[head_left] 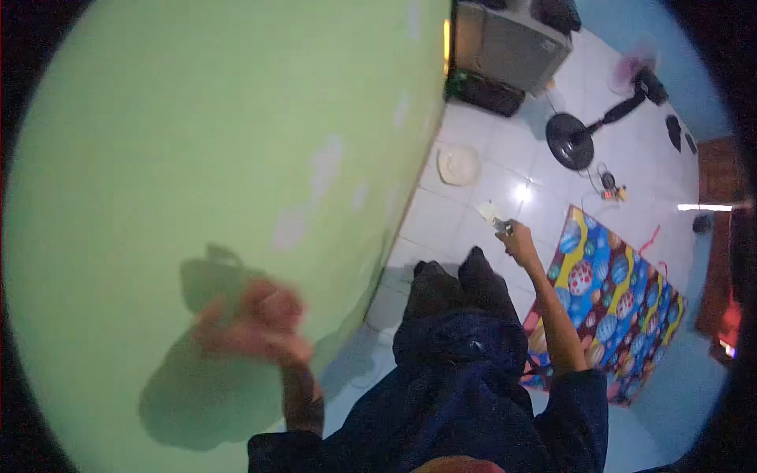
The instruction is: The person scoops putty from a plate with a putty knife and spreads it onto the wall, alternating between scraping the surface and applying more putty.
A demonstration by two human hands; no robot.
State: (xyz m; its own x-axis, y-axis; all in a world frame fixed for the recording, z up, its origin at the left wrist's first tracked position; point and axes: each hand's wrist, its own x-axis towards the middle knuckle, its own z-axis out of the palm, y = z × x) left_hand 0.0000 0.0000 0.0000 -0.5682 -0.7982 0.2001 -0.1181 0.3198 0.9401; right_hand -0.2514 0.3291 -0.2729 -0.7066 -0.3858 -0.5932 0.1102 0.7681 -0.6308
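My left hand [256,319] is in front of the light green wall [197,142], its shadow falling just beside it. Motion smears its fingers, so I cannot make out whether anything is in them. Lower down on the right, my right hand [518,243] is closed round the handle of a putty knife [490,213]. Its flat blade looks pale, and it points away from me above the tiled floor [430,205]. Several whitish patches [325,165] mark the wall beyond my left hand.
A pale basin [459,165] sits on the floor near the wall. Farther off are a grey cabinet-like box [512,51] and a standing fan [569,142]. To the right lies a colourful patterned mat [607,299]. Cords and a small device [611,193] rest beyond it.
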